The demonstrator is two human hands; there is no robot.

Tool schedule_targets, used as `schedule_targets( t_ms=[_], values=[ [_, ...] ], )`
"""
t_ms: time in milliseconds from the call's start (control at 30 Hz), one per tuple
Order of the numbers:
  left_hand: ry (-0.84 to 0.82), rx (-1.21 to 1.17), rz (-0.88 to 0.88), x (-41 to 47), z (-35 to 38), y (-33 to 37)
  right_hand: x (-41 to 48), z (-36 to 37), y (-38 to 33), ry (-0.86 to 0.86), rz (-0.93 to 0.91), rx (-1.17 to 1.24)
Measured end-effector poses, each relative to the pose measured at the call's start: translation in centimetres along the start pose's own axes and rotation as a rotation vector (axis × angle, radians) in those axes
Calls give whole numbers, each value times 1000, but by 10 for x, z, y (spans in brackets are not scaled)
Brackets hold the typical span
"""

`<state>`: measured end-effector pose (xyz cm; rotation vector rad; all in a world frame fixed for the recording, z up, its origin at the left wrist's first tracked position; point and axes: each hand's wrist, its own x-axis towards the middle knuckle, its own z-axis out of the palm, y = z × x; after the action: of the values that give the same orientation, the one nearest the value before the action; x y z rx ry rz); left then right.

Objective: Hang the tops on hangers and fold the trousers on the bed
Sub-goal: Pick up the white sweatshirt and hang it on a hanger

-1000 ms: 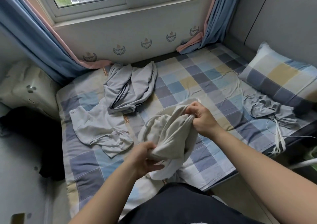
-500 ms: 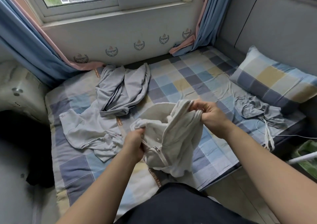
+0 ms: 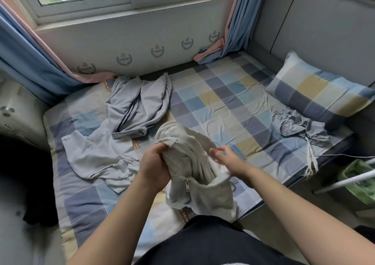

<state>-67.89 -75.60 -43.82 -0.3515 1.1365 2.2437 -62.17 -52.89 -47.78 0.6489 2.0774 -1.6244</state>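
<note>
Gripping a bunched cream zip garment (image 3: 205, 191) above the bed's (image 3: 223, 102) near edge, the left hand (image 3: 155, 171) curls its fingers round the cloth. The right hand (image 3: 227, 159) is just beside it, fingers spread and loose, holding nothing. Two grey garments (image 3: 97, 153) lie crumpled toward the left edge. A grey drawstring garment (image 3: 296, 124) lies by the pillow (image 3: 316, 92).

wall emblems (image 3: 157, 51): "Voyager" | orange sheet strips (image 3: 135, 144): lettering too small to read
</note>
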Motion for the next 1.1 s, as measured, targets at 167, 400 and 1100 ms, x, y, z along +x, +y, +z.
schedule_targets(
  t_ms=[167,400,1100],
  values=[
    [-59,29,-12,-9,11,1,24,30,-2,-65,209,209],
    [-161,9,-8,-17,11,6,54,38,-1,432,23,236],
    [-52,339,208,6,4,1,26,-81,-162,1026,-733,-600]
  ],
)
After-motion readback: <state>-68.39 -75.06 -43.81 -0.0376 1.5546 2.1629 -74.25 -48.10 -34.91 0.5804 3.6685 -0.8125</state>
